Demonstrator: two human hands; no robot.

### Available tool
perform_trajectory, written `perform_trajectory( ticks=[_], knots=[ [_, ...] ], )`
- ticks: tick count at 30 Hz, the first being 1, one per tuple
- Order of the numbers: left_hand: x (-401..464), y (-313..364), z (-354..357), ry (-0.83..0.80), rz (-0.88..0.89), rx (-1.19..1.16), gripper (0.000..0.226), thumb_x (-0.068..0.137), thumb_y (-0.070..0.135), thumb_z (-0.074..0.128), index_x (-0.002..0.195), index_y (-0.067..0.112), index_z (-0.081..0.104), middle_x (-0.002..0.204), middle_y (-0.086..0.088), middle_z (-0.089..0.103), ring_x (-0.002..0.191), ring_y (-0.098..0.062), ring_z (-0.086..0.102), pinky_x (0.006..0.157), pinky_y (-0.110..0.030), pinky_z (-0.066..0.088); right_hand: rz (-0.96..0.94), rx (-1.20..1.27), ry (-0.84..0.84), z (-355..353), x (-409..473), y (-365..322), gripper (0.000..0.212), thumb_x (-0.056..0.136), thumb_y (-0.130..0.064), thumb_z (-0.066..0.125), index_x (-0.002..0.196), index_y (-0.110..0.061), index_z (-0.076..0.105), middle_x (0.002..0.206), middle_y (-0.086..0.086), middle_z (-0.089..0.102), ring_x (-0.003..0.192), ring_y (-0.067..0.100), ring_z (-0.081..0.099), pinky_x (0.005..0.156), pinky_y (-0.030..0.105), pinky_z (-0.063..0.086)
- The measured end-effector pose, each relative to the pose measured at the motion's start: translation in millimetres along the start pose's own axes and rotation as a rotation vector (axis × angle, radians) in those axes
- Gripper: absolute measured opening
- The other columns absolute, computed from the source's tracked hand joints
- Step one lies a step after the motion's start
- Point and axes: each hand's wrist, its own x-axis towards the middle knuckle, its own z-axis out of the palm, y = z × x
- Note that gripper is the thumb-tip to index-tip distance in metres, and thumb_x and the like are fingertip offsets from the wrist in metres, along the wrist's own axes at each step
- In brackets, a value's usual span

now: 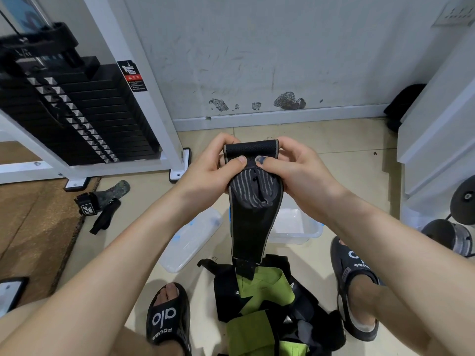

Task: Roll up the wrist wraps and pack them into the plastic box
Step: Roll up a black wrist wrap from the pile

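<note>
left hand: fingers curled round the upper left edge of the black wrist wrap, thumb pressed on its front just below the folded top.
right hand: fingers curled behind the upper right edge of the same wrap, thumb on its front, tip to tip with the left thumb.
black wrist wrap: held up in front of the person, top end folded over, striped inner part bunched under the thumbs, the rest hanging straight down to the pile of wraps.
pile of wraps: black and green straps heaped on the floor between the two sandalled feet.
plastic box: clear, on the floor behind the hanging wrap, open; it seems to hold nothing, though the wrap hides part of it.
lid: clear, lying flat on the floor left of the box.
other straps: black and camouflage, on the floor near the weight stack.
</note>
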Motion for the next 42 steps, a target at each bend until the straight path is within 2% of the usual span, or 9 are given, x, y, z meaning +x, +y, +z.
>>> perform_trajectory(
  ticks=[3,6,11,16,20,26,31,38,42],
  knots=[
    [0,-1,-1,0.001,0.064,0.039,0.004,0.1,0.023,0.057,0.102,0.021,0.053,0.07,0.011,0.049,0.071,-0.015,0.044,0.069,-0.038,0.035,0.008,0.029,-0.013,2,-1,-2,0.02,0.097,0.004,0.059,0.111,-0.01,0.064,0.089,0.004,0.067,0.07,0.014,0.062,0.058,0.021,0.049],
    [0,-1,-1,0.021,0.112,0.105,0.002,0.105,0.015,0.055,0.104,0.015,0.052,0.068,0.018,0.047,0.069,-0.009,0.04,0.066,-0.033,0.032,0.004,0.012,-0.032,1,-2,-7,0.026,0.098,0.002,0.059,0.114,-0.018,0.062,0.093,0.001,0.064,0.073,0.014,0.06,0.059,0.021,0.048],
    [-1,1,-2,0.037,0.119,0.155,0.003,0.105,0.011,0.055,0.107,0.009,0.053,0.062,0.018,0.044,0.065,-0.007,0.04,0.062,-0.027,0.032,-0.027,-0.016,-0.022,2,-3,-7,0.022,0.097,0.005,0.057,0.098,-0.016,0.063,0.081,-0.002,0.064,0.07,0.013,0.057,0.059,0.024,0.046],
    [-4,3,2,0.012,0.114,0.135,0.008,0.108,0.02,0.052,0.114,0.022,0.056,0.073,0.022,0.055,0.073,-0.006,0.049,0.069,-0.026,0.039,-0.042,-0.05,0.026,2,-2,-4,0.02,0.096,0.006,0.057,0.095,-0.013,0.064,0.082,0.004,0.064,0.071,0.018,0.056,0.059,0.027,0.042],
    [-4,4,2,0.036,0.139,0.176,0.007,0.105,0.022,0.056,0.11,0.026,0.056,0.083,0.013,0.059,0.076,-0.013,0.051,0.074,-0.036,0.043,-0.048,-0.047,0.023,4,-3,-5,0.021,0.095,0.008,0.057,0.091,-0.012,0.063,0.079,0.002,0.065,0.068,0.015,0.057,0.056,0.022,0.042],
    [-8,9,-1,0.056,0.194,0.355,0.006,0.104,0.014,0.056,0.102,0.02,0.056,0.084,-0.007,0.056,0.078,-0.029,0.048,0.066,-0.033,0.037,-0.059,-0.071,0.006,5,-3,-3,0.016,0.093,0.01,0.058,0.099,-0.004,0.064,0.077,-0.002,0.065,0.065,0.009,0.058,0.057,0.018,0.044],
    [-7,7,1,0.063,0.156,0.318,0.009,0.102,0.012,0.056,0.1,0.021,0.054,0.08,-0.006,0.052,0.071,-0.015,0.043,0.066,-0.035,0.035,-0.047,-0.083,0.018,6,-3,-2,0.021,0.094,0.009,0.058,0.094,-0.01,0.065,0.074,-0.003,0.064,0.066,0.01,0.057,0.057,0.019,0.044],
    [-5,5,1,0.071,0.142,0.248,0.01,0.101,0.007,0.057,0.1,0.017,0.056,0.08,-0.005,0.05,0.072,-0.017,0.042,0.066,-0.035,0.034,-0.033,-0.119,0.024,7,-3,-4,0.021,0.094,0.007,0.059,0.094,-0.013,0.065,0.079,0.002,0.061,0.071,0.018,0.054,0.062,0.029,0.041],
    [-4,7,0,0.101,0.147,0.252,0.011,0.1,0.004,0.057,0.1,0.015,0.055,0.078,-0.01,0.05,0.069,-0.015,0.043,0.063,-0.033,0.034,0.045,-0.026,-0.01,10,-4,-9,0.008,0.098,-0.004,0.062,0.1,-0.011,0.064,0.08,0.005,0.058,0.061,0.011,0.054,0.056,0.022,0.044]
  ],
)
